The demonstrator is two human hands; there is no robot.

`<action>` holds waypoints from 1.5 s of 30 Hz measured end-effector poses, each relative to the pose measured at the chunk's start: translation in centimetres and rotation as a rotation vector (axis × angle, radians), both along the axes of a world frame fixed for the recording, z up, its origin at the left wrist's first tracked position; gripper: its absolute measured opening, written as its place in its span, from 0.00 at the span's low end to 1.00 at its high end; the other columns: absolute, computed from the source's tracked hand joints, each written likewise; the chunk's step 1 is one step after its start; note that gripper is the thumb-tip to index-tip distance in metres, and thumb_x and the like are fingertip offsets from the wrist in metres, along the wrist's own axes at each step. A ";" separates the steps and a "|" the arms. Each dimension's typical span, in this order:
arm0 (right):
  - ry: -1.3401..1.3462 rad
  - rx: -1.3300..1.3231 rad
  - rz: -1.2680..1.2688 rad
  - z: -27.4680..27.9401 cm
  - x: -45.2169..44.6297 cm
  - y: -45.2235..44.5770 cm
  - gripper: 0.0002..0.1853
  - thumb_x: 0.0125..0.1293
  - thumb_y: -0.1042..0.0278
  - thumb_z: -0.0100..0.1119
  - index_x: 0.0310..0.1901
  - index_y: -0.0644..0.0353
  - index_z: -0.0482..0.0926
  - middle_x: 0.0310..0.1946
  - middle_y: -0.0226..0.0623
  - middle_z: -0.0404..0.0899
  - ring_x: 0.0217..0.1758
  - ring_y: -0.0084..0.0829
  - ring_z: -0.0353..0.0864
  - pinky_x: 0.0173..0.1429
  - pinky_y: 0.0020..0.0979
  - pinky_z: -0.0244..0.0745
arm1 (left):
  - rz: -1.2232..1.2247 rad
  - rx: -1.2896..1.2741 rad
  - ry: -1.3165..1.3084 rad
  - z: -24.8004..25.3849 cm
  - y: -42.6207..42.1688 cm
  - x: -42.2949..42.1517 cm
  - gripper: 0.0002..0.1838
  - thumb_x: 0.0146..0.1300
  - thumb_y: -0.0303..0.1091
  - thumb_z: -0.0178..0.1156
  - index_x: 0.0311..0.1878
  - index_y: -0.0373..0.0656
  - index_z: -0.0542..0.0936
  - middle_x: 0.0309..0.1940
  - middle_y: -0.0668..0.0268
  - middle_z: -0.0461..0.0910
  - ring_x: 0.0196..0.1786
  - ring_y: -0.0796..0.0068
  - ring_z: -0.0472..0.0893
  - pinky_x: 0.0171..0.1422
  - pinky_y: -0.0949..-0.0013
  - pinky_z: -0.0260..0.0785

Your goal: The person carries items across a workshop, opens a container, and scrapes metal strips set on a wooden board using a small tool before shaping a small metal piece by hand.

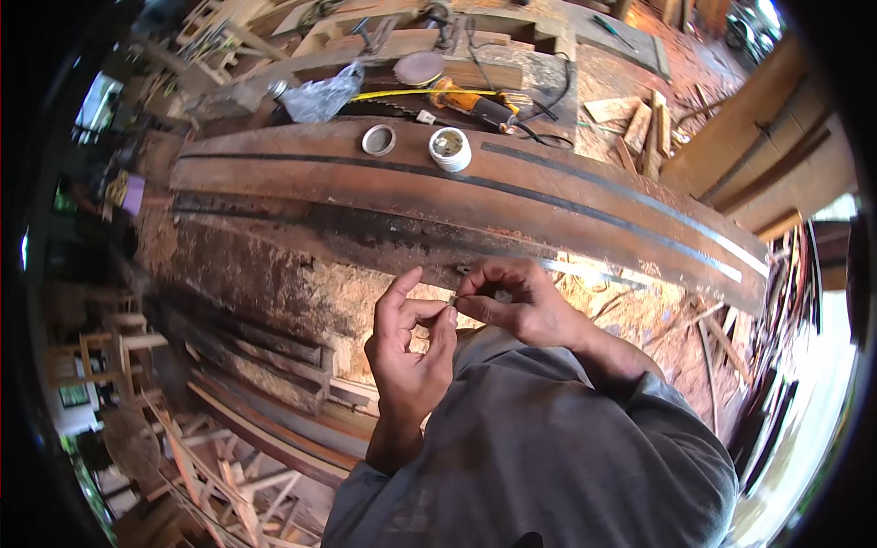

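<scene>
Close in front of my grey shirt, both hands meet fingertip to fingertip. My left hand [411, 342] pinches with thumb and index finger, its other fingers raised. My right hand [518, 300] is curled, its thumb and fingertips pressed together against the same spot. A tiny pale object [452, 300] shows between the fingertips, too small to name. Beyond the hands lies a long brown board [356, 183] with dark strips along it. On that board stand an open white tub [449, 151] with pale contents and a round lid [378, 140] lying beside it.
Behind the board lie a yellow power tool [470, 102] with a cord, a sanding disc [418, 69], a yellow tape [393, 93] and a crumpled plastic bag [324, 94]. Wood offcuts [639, 123] are at the right. Stacked timber [265, 411] lies at lower left.
</scene>
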State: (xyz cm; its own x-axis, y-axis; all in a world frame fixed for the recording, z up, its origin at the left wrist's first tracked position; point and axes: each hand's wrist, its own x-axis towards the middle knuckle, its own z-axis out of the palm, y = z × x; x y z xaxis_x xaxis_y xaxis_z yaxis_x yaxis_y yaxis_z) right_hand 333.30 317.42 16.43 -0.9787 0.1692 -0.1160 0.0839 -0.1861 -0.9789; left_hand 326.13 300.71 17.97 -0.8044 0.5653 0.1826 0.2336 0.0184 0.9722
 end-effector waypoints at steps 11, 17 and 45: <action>0.069 0.482 -0.308 1.0 0.3 -5.5 0.10 0.62 0.70 0.64 0.40 0.68 0.83 0.34 0.49 0.82 0.38 0.48 0.84 0.44 0.43 0.78 | -0.324 -0.105 -0.177 0.1 -2.8 -5.4 0.28 0.63 0.16 0.62 0.67 0.28 0.68 0.29 0.70 0.80 0.32 0.88 0.76 0.40 0.82 0.68; 0.024 0.880 -0.492 1.2 2.3 -9.0 0.07 0.60 0.74 0.65 0.36 0.65 0.78 0.30 0.43 0.78 0.34 0.44 0.81 0.37 0.41 0.76 | -0.609 -0.111 -0.278 -1.3 -2.4 -6.4 0.28 0.63 0.17 0.62 0.66 0.28 0.70 0.30 0.65 0.81 0.34 0.80 0.79 0.45 0.75 0.73; -0.419 0.658 -1.007 -4.0 38.6 -1.5 0.12 0.67 0.62 0.63 0.36 0.65 0.78 0.28 0.52 0.81 0.31 0.54 0.82 0.35 0.48 0.76 | -1.231 -0.362 0.099 -4.7 15.7 27.1 0.25 0.65 0.21 0.58 0.66 0.31 0.70 0.29 0.56 0.82 0.31 0.67 0.85 0.39 0.64 0.77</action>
State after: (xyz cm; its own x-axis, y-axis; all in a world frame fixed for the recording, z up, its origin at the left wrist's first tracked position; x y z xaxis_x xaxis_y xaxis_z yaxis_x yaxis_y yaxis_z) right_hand 371.86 315.93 12.45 -0.2937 0.9559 0.0042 0.5127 0.1613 -0.8433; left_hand 353.21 316.44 13.24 0.2880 0.9516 -0.1076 0.3554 -0.0019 0.9347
